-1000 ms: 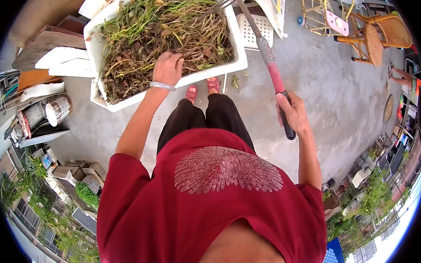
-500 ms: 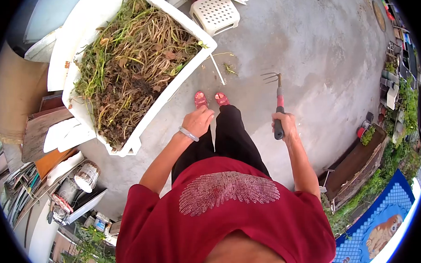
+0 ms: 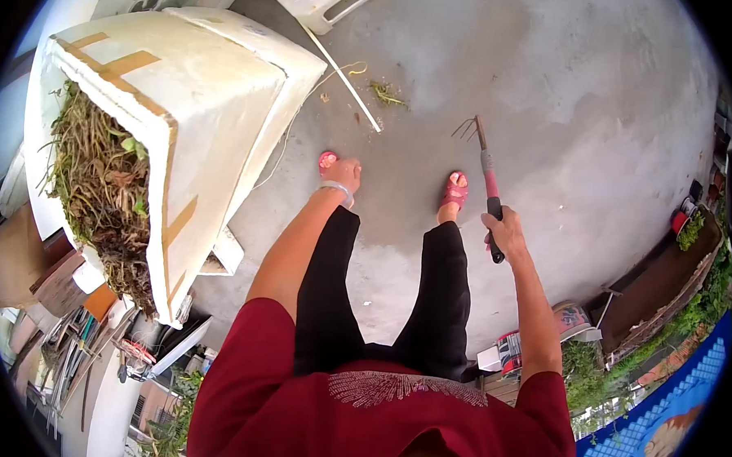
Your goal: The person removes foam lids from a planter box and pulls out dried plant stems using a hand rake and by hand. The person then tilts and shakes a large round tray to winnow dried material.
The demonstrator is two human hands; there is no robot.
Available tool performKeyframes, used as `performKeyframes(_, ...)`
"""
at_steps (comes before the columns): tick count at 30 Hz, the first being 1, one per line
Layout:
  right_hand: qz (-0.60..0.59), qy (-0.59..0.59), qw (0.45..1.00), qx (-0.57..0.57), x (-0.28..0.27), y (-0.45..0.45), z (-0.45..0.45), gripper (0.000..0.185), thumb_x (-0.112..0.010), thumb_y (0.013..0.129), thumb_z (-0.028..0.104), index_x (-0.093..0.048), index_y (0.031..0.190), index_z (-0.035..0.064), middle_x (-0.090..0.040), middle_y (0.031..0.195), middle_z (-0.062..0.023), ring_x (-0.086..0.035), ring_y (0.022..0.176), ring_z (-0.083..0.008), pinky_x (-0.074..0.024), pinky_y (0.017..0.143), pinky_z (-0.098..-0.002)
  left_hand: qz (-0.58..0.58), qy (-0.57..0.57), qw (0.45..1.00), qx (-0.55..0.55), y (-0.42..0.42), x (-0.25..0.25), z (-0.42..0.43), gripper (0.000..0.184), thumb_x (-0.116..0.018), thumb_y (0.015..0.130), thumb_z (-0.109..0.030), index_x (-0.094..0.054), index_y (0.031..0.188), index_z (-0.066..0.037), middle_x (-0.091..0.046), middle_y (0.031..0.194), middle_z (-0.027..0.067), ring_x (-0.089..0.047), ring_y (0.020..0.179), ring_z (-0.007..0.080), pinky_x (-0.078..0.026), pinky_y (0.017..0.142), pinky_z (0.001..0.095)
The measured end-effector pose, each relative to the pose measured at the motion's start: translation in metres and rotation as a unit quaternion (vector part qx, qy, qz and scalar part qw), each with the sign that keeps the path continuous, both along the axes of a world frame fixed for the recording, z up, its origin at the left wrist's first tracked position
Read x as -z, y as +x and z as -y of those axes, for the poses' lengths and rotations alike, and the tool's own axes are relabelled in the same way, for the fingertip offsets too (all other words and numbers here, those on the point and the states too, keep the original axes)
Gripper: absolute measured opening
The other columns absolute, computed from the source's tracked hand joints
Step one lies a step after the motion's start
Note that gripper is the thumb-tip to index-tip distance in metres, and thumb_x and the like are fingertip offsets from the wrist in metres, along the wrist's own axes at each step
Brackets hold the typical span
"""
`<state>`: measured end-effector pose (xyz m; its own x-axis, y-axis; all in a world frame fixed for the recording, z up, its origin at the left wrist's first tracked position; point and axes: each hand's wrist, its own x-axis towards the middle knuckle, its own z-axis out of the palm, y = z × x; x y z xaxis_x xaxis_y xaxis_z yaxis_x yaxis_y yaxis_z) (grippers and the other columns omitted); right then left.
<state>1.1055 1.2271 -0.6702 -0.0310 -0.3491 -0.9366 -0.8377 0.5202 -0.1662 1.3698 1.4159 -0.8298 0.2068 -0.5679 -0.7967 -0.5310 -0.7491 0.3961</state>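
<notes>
My right hand (image 3: 506, 232) is wrapped round the black handle of a hand cultivator (image 3: 486, 162), its bent metal tines pointing away from me above the concrete floor. My left hand (image 3: 343, 176), with a pale bracelet at the wrist, hangs in front of me with its fingers curled in. Nothing shows in it. To its left is a white foam box (image 3: 205, 97) with strips of brown tape on its side. Withered plant stems (image 3: 103, 191) fill the box's opening at the left. My left hand is apart from the box.
A white plastic stool (image 3: 327, 1) stands at the top. A thin white stick (image 3: 347, 86) and a green plant scrap (image 3: 387, 94) lie on the floor. Long planters (image 3: 654, 289) and greenery line the right side. Stacked boards and clutter (image 3: 69, 348) are at the left.
My feet have moved apart, and my view has shifted so the foam box's taped side shows and less of the stems. The cultivator is still in my right hand, its tines turned slightly.
</notes>
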Motion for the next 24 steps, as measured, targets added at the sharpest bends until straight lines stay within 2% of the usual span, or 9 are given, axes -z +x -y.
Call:
performKeyframes(3,0.011,0.036,0.998,0.051,0.057,-0.019,0.014,0.024,-0.053,0.075,0.017,-0.044,0.079,-0.0050,-0.046,0.060,-0.0083,-0.050,0.041,-0.0157,-0.0410,0.033,-0.0285,0.031,0.012,0.997,-0.063,-0.022,0.070,0.047,0.025,-0.048,0.081,-0.020,-0.053,0.101,-0.007,-0.059,0.094,0.0180,-0.055,0.089,0.0342,-0.044,0.078,0.0409)
performKeyframes(5,0.006,0.066,0.993,0.093,0.082,-0.028,0.018,0.025,-0.054,0.075,0.018,-0.044,0.079,-0.0045,-0.046,0.062,-0.0078,-0.049,0.041,-0.0149,-0.0404,0.032,-0.0277,0.032,0.003,0.990,-0.137,-0.033,0.111,0.068,0.034,-0.049,0.081,-0.019,-0.047,0.113,-0.007,-0.057,0.098,0.0209,-0.052,0.095,0.0357,-0.039,0.087,0.0435)
performKeyframes(8,0.002,0.106,0.986,0.131,0.112,-0.049,0.018,0.025,-0.054,0.076,0.020,-0.044,0.078,-0.0033,-0.046,0.064,-0.0075,-0.048,0.041,-0.0133,-0.0395,0.032,-0.0270,0.049,-0.006,0.991,-0.127,-0.035,0.174,0.096,0.042,-0.048,0.081,-0.027,-0.043,0.120,-0.013,-0.051,0.111,0.0216,-0.045,0.107,0.0370,-0.031,0.095,0.0451)
performKeyframes(11,-0.009,0.130,0.977,0.170,0.119,-0.059,0.027,0.023,-0.054,0.077,0.020,-0.044,0.077,-0.0015,-0.046,0.059,-0.0062,-0.046,0.038,-0.0123,-0.0388,0.031,-0.0260,0.071,0.069,0.990,-0.102,-0.031,0.240,0.112,0.048,-0.049,0.080,-0.037,-0.045,0.121,-0.013,-0.048,0.119,0.0180,-0.042,0.112,0.0339,-0.033,0.095,0.0380)
performKeyframes(13,0.000,0.122,0.964,0.235,0.124,-0.070,0.030,0.022,-0.053,0.077,0.019,-0.044,0.076,-0.0006,-0.045,0.056,-0.0046,-0.045,0.037,-0.0115,-0.0380,0.030,-0.0247,0.074,0.083,0.988,-0.105,-0.030,0.270,0.118,0.053,-0.049,0.079,-0.041,-0.042,0.125,-0.014,-0.045,0.121,0.0204,-0.039,0.115,0.0344,-0.030,0.097,0.0387)
performKeyframes(16,-0.007,0.115,0.969,0.218,0.130,-0.076,0.027,0.021,-0.052,0.079,0.019,-0.044,0.077,-0.0003,-0.045,0.055,-0.0050,-0.043,0.035,-0.0115,-0.0365,0.029,-0.0248,0.038,0.127,0.977,-0.169,-0.030,0.284,0.132,0.053,-0.044,0.083,-0.038,-0.039,0.127,-0.009,-0.040,0.125,0.0220,-0.038,0.115,0.0342,-0.029,0.098,0.0370)
performKeyframes(18,-0.008,0.124,0.972,0.199,0.126,-0.070,0.027,0.021,-0.053,0.077,0.019,-0.044,0.077,-0.0010,-0.046,0.057,-0.0044,-0.045,0.037,-0.0107,-0.0393,0.031,-0.0247,0.027,0.062,0.983,-0.173,-0.038,0.280,0.126,0.051,-0.042,0.084,-0.035,-0.040,0.125,-0.005,-0.040,0.124,0.0228,-0.039,0.114,0.0345,-0.030,0.097,0.0365)
performKeyframes(22,-0.003,0.107,0.978,0.177,0.119,-0.053,0.013,0.022,-0.054,0.077,0.019,-0.045,0.079,-0.0013,-0.046,0.058,-0.0052,-0.047,0.039,-0.0117,-0.0404,0.031,-0.0262,0.038,-0.072,0.994,-0.078,-0.059,0.210,0.097,0.040,-0.045,0.082,-0.024,-0.049,0.113,0.002,-0.048,0.107,0.0236,-0.046,0.101,0.0357,-0.036,0.088,0.0387)
performKeyframes(24,0.014,0.080,0.985,0.151,0.117,-0.044,-0.003,0.022,-0.054,0.076,0.017,-0.044,0.079,-0.0026,-0.046,0.058,-0.0061,-0.046,0.038,-0.0140,-0.0404,0.030,-0.0276,0.031,-0.111,0.989,-0.091,-0.077,0.157,0.076,0.036,-0.047,0.081,-0.020,-0.051,0.109,0.003,-0.050,0.102,0.0223,-0.047,0.097,0.0356,-0.038,0.085,0.0392)
